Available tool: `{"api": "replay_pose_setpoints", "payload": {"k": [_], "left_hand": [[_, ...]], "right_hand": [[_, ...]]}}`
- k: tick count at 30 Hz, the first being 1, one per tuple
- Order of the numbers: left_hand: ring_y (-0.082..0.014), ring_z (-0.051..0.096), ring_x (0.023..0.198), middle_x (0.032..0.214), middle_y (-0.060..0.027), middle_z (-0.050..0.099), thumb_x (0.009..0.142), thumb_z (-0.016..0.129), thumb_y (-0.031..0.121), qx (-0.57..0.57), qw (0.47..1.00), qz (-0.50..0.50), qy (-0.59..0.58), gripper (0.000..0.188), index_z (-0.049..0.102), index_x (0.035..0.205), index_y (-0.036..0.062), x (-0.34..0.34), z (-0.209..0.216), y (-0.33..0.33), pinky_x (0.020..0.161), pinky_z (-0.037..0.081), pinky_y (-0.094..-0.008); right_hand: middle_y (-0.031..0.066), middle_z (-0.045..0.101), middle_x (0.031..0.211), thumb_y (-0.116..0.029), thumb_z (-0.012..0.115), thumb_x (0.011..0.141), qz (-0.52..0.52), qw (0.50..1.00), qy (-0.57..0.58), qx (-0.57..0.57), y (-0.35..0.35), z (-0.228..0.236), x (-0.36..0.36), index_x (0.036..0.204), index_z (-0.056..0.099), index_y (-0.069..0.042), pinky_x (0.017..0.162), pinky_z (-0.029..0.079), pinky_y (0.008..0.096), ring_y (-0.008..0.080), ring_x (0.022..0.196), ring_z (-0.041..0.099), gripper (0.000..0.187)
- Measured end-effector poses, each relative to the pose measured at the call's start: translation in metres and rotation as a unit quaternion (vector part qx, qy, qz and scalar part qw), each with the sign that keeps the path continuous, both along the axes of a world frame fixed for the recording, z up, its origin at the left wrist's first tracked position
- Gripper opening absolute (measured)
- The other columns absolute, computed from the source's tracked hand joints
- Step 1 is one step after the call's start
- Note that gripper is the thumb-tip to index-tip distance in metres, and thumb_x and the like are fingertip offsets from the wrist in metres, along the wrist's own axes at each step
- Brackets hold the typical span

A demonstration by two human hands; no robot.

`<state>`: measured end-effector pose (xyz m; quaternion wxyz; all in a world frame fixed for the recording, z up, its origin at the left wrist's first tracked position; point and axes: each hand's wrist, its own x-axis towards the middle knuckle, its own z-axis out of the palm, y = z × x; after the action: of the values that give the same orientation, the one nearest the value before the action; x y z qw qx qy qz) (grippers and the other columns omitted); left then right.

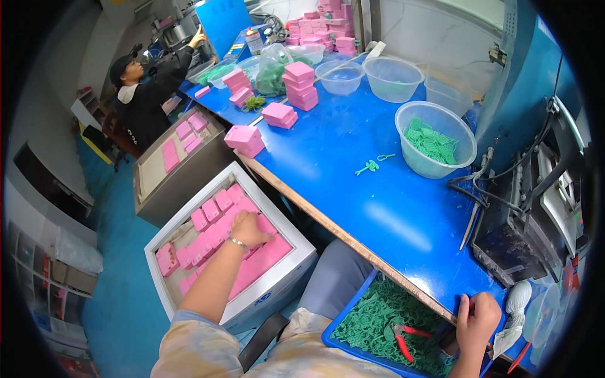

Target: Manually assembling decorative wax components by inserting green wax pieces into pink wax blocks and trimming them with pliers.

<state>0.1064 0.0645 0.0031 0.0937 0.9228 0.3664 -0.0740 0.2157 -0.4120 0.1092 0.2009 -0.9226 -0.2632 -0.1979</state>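
My left hand (248,230) reaches down into a white foam box (302,249) filled with rows of pink blocks (258,259). Its fingers and thumb close around one of the blocks, though the fingertips are largely hidden. At the lower right, my right hand (477,318) rests at the table's front edge with curled fingers; whatever is inside them, if anything, does not show. Below that edge, a blue bin (350,361) holds many green plastic pieces (372,309). Red-handled cutting pliers (403,343) lie on top of these pieces.
Pink blocks (300,85) stand stacked on the blue table (328,160). A clear tub (463,169) of green pieces sits near a loose green piece (367,167). Dark machinery (513,227) borders the right. Another person (142,101) works beyond a second box (148,179).
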Motion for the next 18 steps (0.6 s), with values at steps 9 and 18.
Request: {"api": "replay_pose_setpoints", "payload": {"k": [9, 18], "left_hand": [[-0.0299, 0.051, 0.099, 0.104, -0.0177, 0.053, 0.062, 0.075, 0.022, 0.180, 0.928, -0.009, -0.326, 0.065, 0.043, 0.113, -0.0013, -0.021, -0.010, -0.049, 0.086, 0.041, -0.0454], [-0.0166, 0.053, 0.093, 0.101, -0.0056, 0.052, 0.071, 0.073, 0.012, -0.668, 0.551, -0.008, -0.500, 0.056, 0.041, 0.116, 0.0058, -0.013, 0.085, -0.175, 0.081, 0.046, -0.0293]], "right_hand": [[0.0110, 0.044, 0.056, -0.009, 0.068, 0.067, -0.004, 1.000, 0.000, -0.004, 0.000, 0.001, 0.000, 0.061, 0.042, -0.005, 0.049, 0.031, 0.0404, 0.0312, 0.052, 0.045, 0.027], [0.0067, 0.050, 0.061, -0.012, 0.068, 0.071, 0.046, 0.973, 0.083, 0.209, -0.015, -0.004, -0.006, 0.068, 0.048, -0.005, 0.047, 0.035, 0.0310, 0.0188, 0.053, 0.048, 0.022]]}}
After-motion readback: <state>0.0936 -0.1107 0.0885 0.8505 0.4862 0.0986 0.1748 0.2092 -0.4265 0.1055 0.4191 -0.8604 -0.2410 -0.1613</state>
